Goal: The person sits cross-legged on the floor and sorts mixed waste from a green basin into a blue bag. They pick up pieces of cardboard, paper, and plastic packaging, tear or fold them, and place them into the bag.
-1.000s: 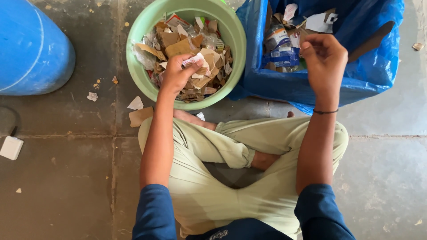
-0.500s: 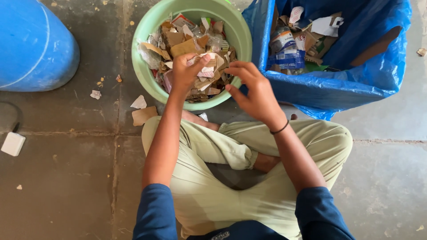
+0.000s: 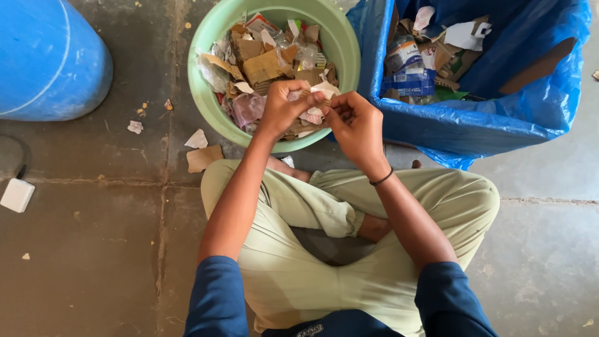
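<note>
Grey tiled stone floor (image 3: 93, 249) with dark joints, scuffed, in soft daylight.

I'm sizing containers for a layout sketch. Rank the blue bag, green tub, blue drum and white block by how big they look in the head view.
1. Blue bag, though cropped.
2. Green tub.
3. Blue drum, mostly out of frame, so true size unsure.
4. White block.

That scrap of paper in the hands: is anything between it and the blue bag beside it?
Nothing visible. Both hands, left hand and right hand, pinch the paper scrap above the green basin; the blue bag gapes open right alongside.
</note>
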